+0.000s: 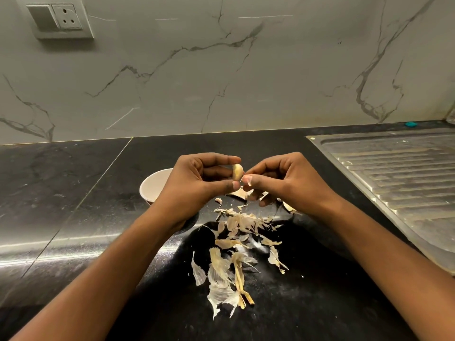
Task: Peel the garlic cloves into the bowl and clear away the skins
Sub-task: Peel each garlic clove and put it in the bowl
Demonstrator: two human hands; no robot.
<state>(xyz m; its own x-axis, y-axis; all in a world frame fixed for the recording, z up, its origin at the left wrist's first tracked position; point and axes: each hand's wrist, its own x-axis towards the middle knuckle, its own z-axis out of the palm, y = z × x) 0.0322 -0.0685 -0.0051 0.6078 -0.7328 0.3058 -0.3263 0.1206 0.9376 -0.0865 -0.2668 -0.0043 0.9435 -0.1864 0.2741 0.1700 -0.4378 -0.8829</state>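
left hand (197,178) pinches garlic clove (237,172); right hand (293,180) pinches peel strip (248,180).
bowl (155,184), contents hidden, behind left hand; skins (234,242) litter counter (98,193) near drainboard (394,173).

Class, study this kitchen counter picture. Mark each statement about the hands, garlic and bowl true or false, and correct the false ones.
1. The left hand holds a garlic clove between thumb and fingers. True.
2. The bowl stands to the right of both hands. False: it stands on the left, partly hidden behind the left hand.
3. Loose skins lie on the black counter between the forearms. True.
4. The right hand lies flat on the counter. False: it is raised, its fingertips pinching at the clove.
5. A ribbed steel drainboard is at the right. True.
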